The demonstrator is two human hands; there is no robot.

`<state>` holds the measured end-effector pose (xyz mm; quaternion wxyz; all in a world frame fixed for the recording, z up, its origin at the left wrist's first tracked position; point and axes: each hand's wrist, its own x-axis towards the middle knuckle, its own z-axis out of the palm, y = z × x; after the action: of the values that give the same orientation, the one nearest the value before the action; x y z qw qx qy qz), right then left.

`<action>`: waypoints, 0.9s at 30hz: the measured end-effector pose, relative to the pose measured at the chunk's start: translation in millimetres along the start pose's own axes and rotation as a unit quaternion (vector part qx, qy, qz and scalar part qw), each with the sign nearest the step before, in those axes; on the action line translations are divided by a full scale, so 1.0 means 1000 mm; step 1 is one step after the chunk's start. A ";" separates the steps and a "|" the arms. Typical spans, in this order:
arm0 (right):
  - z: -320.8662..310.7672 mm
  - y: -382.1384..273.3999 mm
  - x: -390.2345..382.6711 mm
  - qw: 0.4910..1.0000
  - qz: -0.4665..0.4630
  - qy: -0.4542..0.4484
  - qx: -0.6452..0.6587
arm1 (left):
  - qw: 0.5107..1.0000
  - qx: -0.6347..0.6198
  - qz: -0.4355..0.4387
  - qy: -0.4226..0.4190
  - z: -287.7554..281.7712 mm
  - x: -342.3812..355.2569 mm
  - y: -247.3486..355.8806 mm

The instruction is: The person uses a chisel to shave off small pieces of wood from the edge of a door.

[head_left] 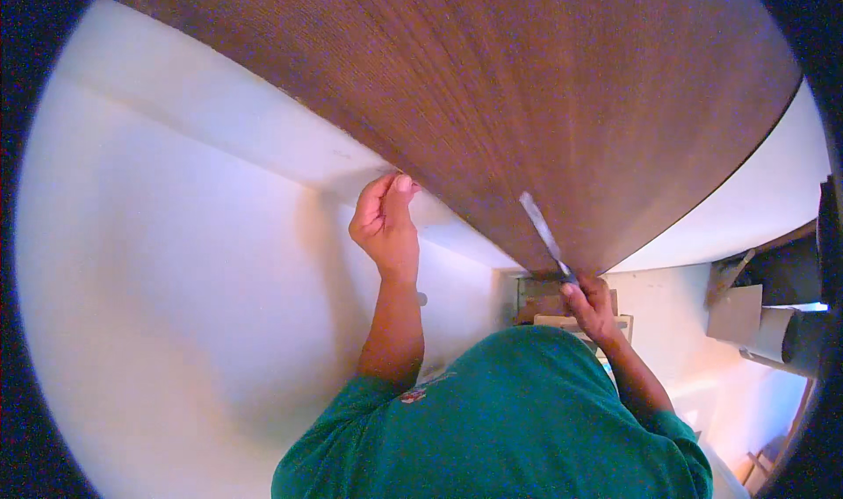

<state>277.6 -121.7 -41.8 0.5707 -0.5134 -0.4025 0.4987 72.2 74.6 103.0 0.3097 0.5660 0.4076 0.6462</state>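
A dark brown wood-grain panel (492,86) spans the upper part of the view. At its left lower edge is my left hand (386,209), raised, with thumb and fingers pinched together. The fingertips are against or very near that edge, and what they hold, if anything, is too small to make out. My right hand (593,306) is closed round the dark handle of a flat-bladed hand tool (540,225), like a chisel or file. Its long, narrow grey blade points up and to the left in front of the panel.
A white wall (176,253) runs close along my left side. Behind my right hand stands a light wooden box or frame (625,325), partly hidden. At the far right are a pale board or carton (736,313) and dark objects (777,271) I cannot make out.
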 end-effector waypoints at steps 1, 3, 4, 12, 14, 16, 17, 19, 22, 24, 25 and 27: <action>-0.009 0.007 -0.009 0.998 -0.023 0.034 -0.039 | 0.999 0.052 0.001 0.006 0.001 0.001 0.001; -0.027 0.029 -0.037 0.996 0.067 0.065 0.004 | 0.994 0.108 0.005 0.010 0.000 0.001 0.002; -0.039 0.041 -0.050 0.996 0.068 0.065 0.007 | 0.994 0.102 0.030 -0.002 -0.003 0.001 -0.006; -0.065 0.059 -0.091 0.983 0.122 0.121 -0.059 | 0.998 0.052 0.037 -0.024 -0.003 -0.010 -0.013; -0.063 0.059 -0.088 0.984 0.105 0.125 -0.065 | 0.998 0.040 0.040 -0.030 0.001 -0.011 -0.013; -0.059 0.053 -0.085 0.985 0.086 0.131 -0.069 | 0.996 0.065 0.037 -0.050 -0.002 -0.016 -0.013; -0.057 0.047 -0.083 0.987 0.065 0.130 -0.069 | 0.993 0.090 0.032 -0.069 -0.001 -0.020 -0.011; -0.087 -0.003 -0.087 0.989 0.045 0.123 -0.075 | 0.992 0.094 0.003 -0.082 0.025 -0.031 0.025; -0.115 -0.063 -0.088 0.989 0.041 0.044 -0.137 | 0.988 0.109 -0.052 -0.099 0.056 -0.048 0.069; -0.119 -0.097 -0.082 0.987 0.017 0.004 -0.157 | 0.985 0.113 -0.086 -0.093 0.074 -0.066 0.087; -0.118 -0.095 -0.074 0.980 -0.072 0.026 -0.185 | 0.988 0.067 -0.109 -0.088 0.085 -0.078 0.098; -0.112 -0.117 -0.065 0.988 -0.072 0.016 -0.136 | 0.982 -0.013 -0.126 -0.140 0.092 -0.105 0.109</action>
<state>393.4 -203.6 60.9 0.5366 -0.5637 -0.4934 0.3883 186.6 -51.6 151.3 0.4503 0.5903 0.4199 0.5219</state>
